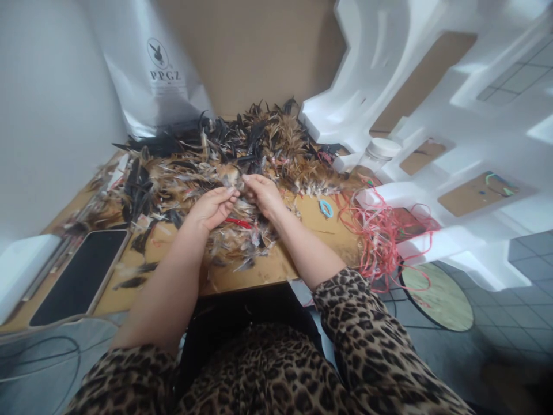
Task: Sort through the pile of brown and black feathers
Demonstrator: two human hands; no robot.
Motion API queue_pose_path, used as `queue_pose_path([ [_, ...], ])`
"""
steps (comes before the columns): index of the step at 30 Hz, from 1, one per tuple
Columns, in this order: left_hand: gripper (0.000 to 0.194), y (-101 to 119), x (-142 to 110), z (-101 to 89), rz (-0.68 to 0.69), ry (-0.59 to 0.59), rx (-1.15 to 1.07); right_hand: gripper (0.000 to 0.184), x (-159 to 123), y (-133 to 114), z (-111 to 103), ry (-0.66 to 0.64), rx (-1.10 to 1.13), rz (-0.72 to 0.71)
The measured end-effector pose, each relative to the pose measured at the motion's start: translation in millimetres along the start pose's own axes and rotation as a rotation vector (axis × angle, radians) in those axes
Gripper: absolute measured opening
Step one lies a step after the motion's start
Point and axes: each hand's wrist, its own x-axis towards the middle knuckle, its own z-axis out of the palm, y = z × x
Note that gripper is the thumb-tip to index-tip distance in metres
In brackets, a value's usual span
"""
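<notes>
A big heap of brown, black and pale feathers (pixel 224 153) covers the far half of a cardboard work surface (pixel 276 265). My left hand (pixel 211 206) and my right hand (pixel 262 193) meet at the near edge of the heap, fingertips pinched together on a small bunch of feathers (pixel 237 176). Both hands are closed around it. A red strip (pixel 238 222) lies under my wrists among loose pale feathers.
A dark phone (pixel 80 275) lies at the left. A tangle of red strings (pixel 380 236) hangs off the right edge beside white foam packing (pixel 415 86). A lidded clear jar (pixel 377 154), a blue ring (pixel 325 208) and a white printed bag (pixel 159 75) stand nearby.
</notes>
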Motion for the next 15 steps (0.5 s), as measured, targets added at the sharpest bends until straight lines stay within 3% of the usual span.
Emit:
queue_pose_path([
  [7, 0.006, 4.0, -2.0, -2.9, -0.081, -0.083, -0.162, 0.041, -0.4, -3.8, -5.1, -0.216, 0.041, 0.089],
  [10, 0.008, 3.4, -1.6, -4.0, -0.078, -0.091, -0.145, 0.035, -0.2, 0.9, -4.0, -0.210, -0.015, 0.029],
  [15, 0.007, 3.3, 1.2, -6.7, -0.001, 0.002, -0.003, 0.037, 0.9, 0.6, -4.5, -0.120, -0.072, -0.043],
])
